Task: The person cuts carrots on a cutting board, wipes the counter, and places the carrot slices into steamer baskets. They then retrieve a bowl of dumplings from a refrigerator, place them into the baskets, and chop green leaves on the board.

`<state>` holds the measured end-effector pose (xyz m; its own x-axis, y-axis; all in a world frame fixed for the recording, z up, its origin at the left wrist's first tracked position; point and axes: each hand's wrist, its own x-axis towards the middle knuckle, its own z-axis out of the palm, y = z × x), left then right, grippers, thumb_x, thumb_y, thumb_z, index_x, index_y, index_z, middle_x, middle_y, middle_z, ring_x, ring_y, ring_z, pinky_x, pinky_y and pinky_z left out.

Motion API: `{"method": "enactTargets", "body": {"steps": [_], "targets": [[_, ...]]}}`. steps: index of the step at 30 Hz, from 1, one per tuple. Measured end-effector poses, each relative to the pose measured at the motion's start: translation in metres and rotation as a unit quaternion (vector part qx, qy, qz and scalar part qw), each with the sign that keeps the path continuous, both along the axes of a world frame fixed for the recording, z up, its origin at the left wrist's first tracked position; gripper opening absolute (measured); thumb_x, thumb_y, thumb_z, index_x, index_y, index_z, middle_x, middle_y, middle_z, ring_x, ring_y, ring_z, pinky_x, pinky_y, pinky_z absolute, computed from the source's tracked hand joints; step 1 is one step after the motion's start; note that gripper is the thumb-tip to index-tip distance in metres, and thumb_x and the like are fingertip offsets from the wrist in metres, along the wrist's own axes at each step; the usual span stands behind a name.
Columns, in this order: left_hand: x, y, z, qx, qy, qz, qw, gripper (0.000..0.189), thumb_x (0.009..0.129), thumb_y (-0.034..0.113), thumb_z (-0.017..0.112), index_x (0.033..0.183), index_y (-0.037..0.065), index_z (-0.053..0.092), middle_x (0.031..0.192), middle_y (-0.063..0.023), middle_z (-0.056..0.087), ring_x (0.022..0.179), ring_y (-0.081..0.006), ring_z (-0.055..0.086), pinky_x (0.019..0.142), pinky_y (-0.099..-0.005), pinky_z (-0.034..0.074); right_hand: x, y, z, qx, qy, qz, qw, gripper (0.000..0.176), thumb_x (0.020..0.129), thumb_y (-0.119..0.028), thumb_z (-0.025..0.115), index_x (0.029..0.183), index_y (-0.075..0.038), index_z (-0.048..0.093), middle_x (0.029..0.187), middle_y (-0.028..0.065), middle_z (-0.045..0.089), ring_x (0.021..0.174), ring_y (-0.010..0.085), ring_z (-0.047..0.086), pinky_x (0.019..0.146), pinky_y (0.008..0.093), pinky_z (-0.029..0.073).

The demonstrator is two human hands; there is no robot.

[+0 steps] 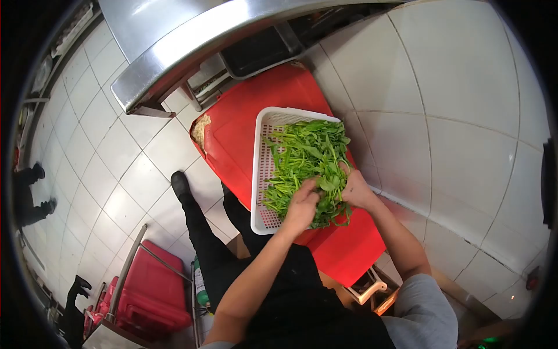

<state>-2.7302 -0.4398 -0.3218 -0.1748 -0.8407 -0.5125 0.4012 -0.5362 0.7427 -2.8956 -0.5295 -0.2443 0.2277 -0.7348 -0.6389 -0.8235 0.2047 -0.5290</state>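
Note:
A white perforated basket [260,168] rests on a red surface [232,125] and holds a heap of leafy green vegetables [296,151]. My left hand [303,203] is at the lower middle of the heap, its fingers bent against the stems; the fingertips are partly hidden, so a grip cannot be made out. At the basket's right side my right hand [356,187] has its fingers wrapped round a bunch of the leaves. The two hands are close together but apart.
A steel table [174,43] stands above the red surface, with a dark tray [261,52] beneath it. White tiled wall [465,128] is at the right. A red container [154,279] sits at lower left. Another person's dark-clad legs [28,198] show at far left.

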Motion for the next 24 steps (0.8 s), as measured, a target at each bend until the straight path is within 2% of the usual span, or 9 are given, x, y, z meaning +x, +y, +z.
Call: {"method": "enactTargets", "body": {"steps": [5,8,10,12,14,16,18,23,24], "targets": [[0.019,-0.023,-0.078,0.152,0.025,0.161,0.975,0.029,0.098,0.004,0.046,0.122,-0.003,0.059,0.114,-0.0134,0.065,0.104,-0.0217,0.064,0.087,-0.0335,0.055,0.014,-0.044,-0.004,-0.093,0.055,0.168,0.98,0.066,0.062,-0.017,0.079,0.121,0.004,0.058,0.121,0.0237,0.062,0.111,0.0435,0.059,0.098,0.0458,0.047],[0.018,-0.031,-0.1,0.24,0.064,0.076,0.966,0.027,0.098,0.005,0.047,0.122,-0.002,0.059,0.113,-0.0122,0.064,0.099,-0.0223,0.064,0.086,-0.0367,0.055,0.039,-0.064,-0.032,-0.136,0.137,0.387,0.902,0.068,0.064,-0.022,0.083,0.124,0.0,0.06,0.136,0.0238,0.053,0.126,0.0444,0.051,0.103,0.0463,0.044],[0.013,-0.03,-0.101,0.271,0.26,0.202,0.905,0.03,0.097,0.003,0.046,0.125,-0.001,0.055,0.118,-0.0142,0.061,0.099,-0.0261,0.062,0.088,-0.0418,0.054,0.054,-0.073,-0.064,-0.167,0.131,0.445,0.87,0.068,0.065,-0.024,0.084,0.124,-0.001,0.061,0.136,0.0241,0.051,0.127,0.0451,0.049,0.105,0.047,0.042],[0.01,-0.028,-0.093,0.29,0.259,0.228,0.893,0.033,0.098,0.003,0.041,0.129,-0.003,0.051,0.124,-0.0186,0.057,0.106,-0.031,0.059,0.094,-0.0442,0.053,0.073,-0.076,-0.088,-0.198,0.224,0.554,0.777,0.057,0.068,-0.02,0.079,0.121,-0.004,0.065,0.128,0.0248,0.055,0.121,0.0436,0.052,0.104,0.0532,0.039],[0.009,-0.019,-0.1,0.279,0.295,0.246,0.88,0.042,0.095,0.0,0.032,0.136,-0.007,0.039,0.139,-0.0297,0.045,0.125,-0.042,0.05,0.109,-0.0494,0.045,0.075,-0.068,-0.113,-0.205,0.249,0.55,0.77,0.055,0.069,-0.019,0.078,0.121,-0.005,0.065,0.124,0.024,0.057,0.119,0.0422,0.052,0.104,0.0541,0.038],[0.007,-0.008,-0.107,0.297,0.298,0.249,0.872,0.046,0.095,-0.001,0.032,0.14,-0.009,0.034,0.141,-0.0312,0.043,0.129,-0.0429,0.048,0.111,-0.0502,0.043,0.076,-0.063,-0.133,-0.212,0.275,0.548,0.761,0.053,0.07,-0.017,0.077,0.12,-0.005,0.064,0.121,0.0232,0.059,0.118,0.0409,0.053,0.103,0.055,0.037],[0.012,-0.005,-0.107,0.321,0.328,0.252,0.852,0.061,0.092,-0.003,0.033,0.151,-0.013,0.018,0.146,-0.033,0.04,0.133,-0.0436,0.046,0.114,-0.051,0.041,0.076,-0.061,-0.147,-0.153,0.292,0.44,0.835,0.053,0.071,-0.017,0.078,0.121,-0.006,0.063,0.118,0.0217,0.063,0.121,0.0409,0.053,0.101,0.0533,0.038],[0.021,0.0,-0.093,0.275,0.289,0.221,0.89,0.064,0.09,-0.004,0.035,0.151,-0.013,0.019,0.147,-0.0323,0.039,0.135,-0.0413,0.047,0.114,-0.0473,0.042,0.06,-0.065,-0.095,-0.147,0.27,0.402,0.862,0.066,0.068,-0.015,0.078,0.13,-0.008,0.056,0.112,0.0192,0.066,0.113,0.0339,0.06,0.098,0.0493,0.04],[0.02,0.002,-0.089,0.245,0.27,0.202,0.909,0.064,0.089,-0.005,0.037,0.151,-0.013,0.02,0.147,-0.0318,0.04,0.135,-0.041,0.047,0.114,-0.0467,0.042,0.057,-0.066,-0.074,-0.131,0.201,0.335,0.911,0.071,0.067,-0.015,0.079,0.132,-0.006,0.053,0.114,0.0205,0.066,0.113,0.0341,0.061,0.098,0.0485,0.042]]}}
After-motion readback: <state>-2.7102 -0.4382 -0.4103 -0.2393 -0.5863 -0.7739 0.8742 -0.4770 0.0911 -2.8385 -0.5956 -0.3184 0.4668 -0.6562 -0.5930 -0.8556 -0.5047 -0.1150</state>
